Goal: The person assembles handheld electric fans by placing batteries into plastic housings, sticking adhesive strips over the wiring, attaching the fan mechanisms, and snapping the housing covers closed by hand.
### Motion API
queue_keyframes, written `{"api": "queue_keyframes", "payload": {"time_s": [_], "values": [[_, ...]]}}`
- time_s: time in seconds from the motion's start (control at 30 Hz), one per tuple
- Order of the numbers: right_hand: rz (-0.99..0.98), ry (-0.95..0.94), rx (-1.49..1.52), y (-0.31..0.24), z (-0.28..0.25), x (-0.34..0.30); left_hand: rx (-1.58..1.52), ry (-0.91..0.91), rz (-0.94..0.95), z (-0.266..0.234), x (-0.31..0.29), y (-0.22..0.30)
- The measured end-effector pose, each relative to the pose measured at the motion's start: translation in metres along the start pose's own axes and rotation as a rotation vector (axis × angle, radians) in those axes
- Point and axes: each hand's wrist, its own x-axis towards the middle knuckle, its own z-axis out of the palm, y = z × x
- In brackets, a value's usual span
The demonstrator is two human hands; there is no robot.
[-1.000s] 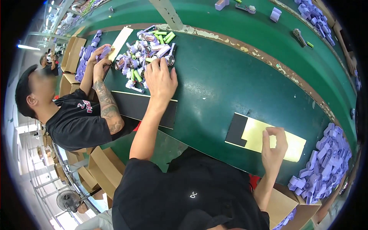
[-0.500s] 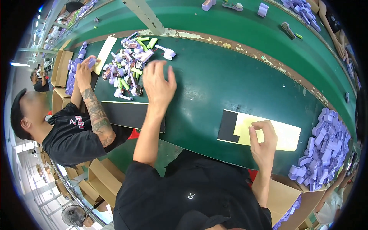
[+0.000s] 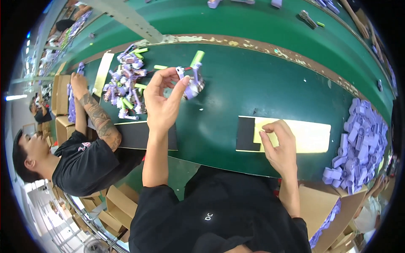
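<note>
My left hand (image 3: 162, 101) pinches a purple motor assembly (image 3: 194, 86) between thumb and fingers, raised above the green table. A green cylindrical battery (image 3: 197, 58) sticks up at its far side, and a short red wire shows. Just left of the hand lies a heap of similar purple assemblies (image 3: 122, 80) with green cells. My right hand (image 3: 280, 147) hovers over a yellow and black pad (image 3: 310, 135). Its thumb and forefinger tips meet, and whatever may be between them is too small to make out.
At the right end of the table rises a pile of purple plastic housings (image 3: 358, 147). A black board (image 3: 171, 139) lies beneath my left forearm. To my left works another person (image 3: 93, 156). A metal post (image 3: 130, 21) stands by the far rim, and cardboard boxes (image 3: 316, 206) sit below.
My left hand, empty before, now holds an assembly with its battery. My right hand has shifted slightly left over the pad. The other person's hand has moved slightly left.
</note>
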Motion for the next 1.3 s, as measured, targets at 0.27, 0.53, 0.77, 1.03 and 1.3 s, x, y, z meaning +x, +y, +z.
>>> {"api": "queue_keyframes", "payload": {"time_s": [0.27, 0.53, 0.77, 1.03, 1.3], "values": [[0.02, 0.018, 0.018, -0.001, -0.005, 0.005, -0.105, -0.329, -0.373, 0.065, -0.029, 0.016], [0.043, 0.019, -0.046, 0.007, 0.004, 0.008, 0.481, -0.474, -0.108, 0.074, -0.036, 0.021], [-0.097, -0.115, -0.192, 0.013, 0.035, 0.024, 0.355, -0.339, -0.23, 0.06, -0.037, 0.007], [-0.147, 0.005, -0.17, 0.012, 0.017, 0.018, 0.257, -0.05, -0.117, 0.052, -0.021, -0.015], [0.359, 0.015, -0.028, 0.027, -0.039, -0.022, 0.878, 0.026, 0.269, 0.046, -0.025, -0.022]]}}
